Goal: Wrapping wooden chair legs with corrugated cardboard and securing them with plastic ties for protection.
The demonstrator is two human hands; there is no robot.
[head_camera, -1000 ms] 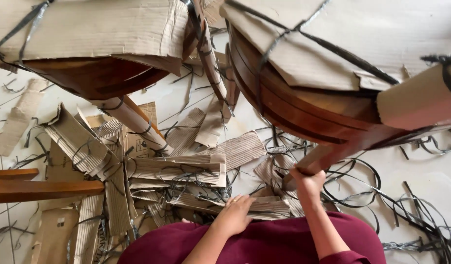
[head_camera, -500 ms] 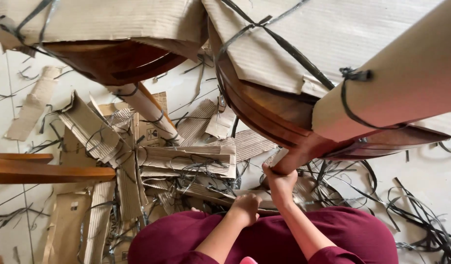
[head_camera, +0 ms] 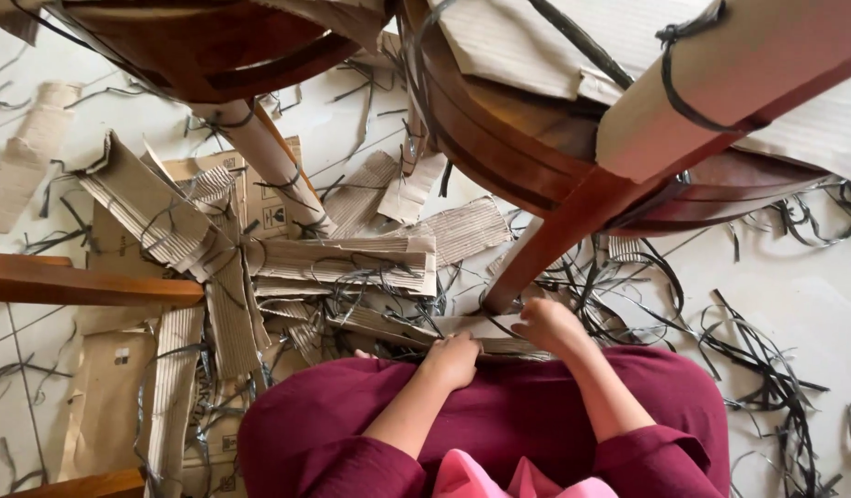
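Observation:
I look down past my maroon skirt (head_camera: 527, 410) at a floor littered with cardboard. My left hand (head_camera: 455, 358) and my right hand (head_camera: 550, 325) both grip the near edge of a flat corrugated cardboard strip (head_camera: 499, 346) lying against my lap. A reddish-brown wooden chair leg (head_camera: 564, 235) comes down to the floor right beside my right hand. The upper part of that leg is wrapped in cardboard (head_camera: 720, 88) tied with black strapping.
Two wooden chairs (head_camera: 499, 138) wrapped in cardboard stand above the floor. Torn corrugated cardboard pieces (head_camera: 333, 263) are piled at centre and left. Cut black plastic straps (head_camera: 767, 369) tangle on the white tiles at right. A wooden rail (head_camera: 84, 288) juts in from the left.
My right hand has come down off the chair leg to the cardboard strip by my lap, joining my left hand. The view has shifted closer to the chairs.

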